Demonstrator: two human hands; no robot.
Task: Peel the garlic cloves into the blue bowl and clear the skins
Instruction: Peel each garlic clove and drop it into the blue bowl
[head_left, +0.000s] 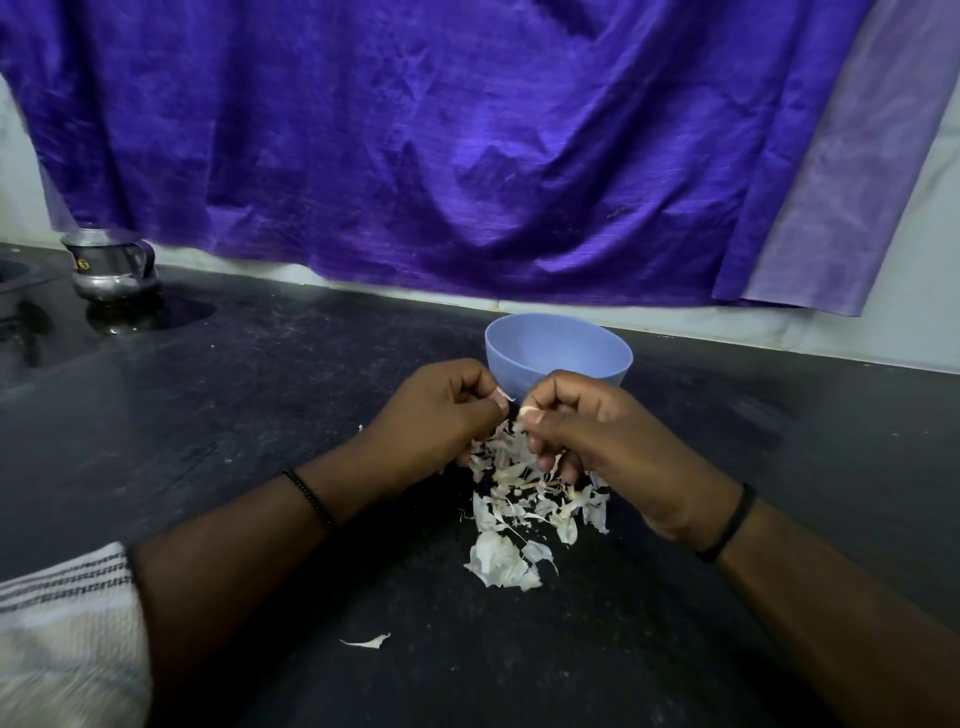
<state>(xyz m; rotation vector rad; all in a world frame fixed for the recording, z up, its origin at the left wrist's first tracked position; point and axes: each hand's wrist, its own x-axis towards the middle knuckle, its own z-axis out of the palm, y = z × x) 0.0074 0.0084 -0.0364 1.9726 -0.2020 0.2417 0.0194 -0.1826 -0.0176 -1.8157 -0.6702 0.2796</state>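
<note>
A pale blue bowl stands on the black counter, just beyond my hands. My right hand pinches a small garlic clove between thumb and fingers. My left hand is closed on a bit of its skin, thumb tip touching the clove. Under and in front of both hands lies a heap of white garlic skins. One stray piece of skin lies nearer to me on the left. The inside of the bowl is hidden from this angle.
A steel jug stands at the back left beside a stove part. A purple cloth hangs over the wall behind the counter. A white striped cloth sits at the lower left edge.
</note>
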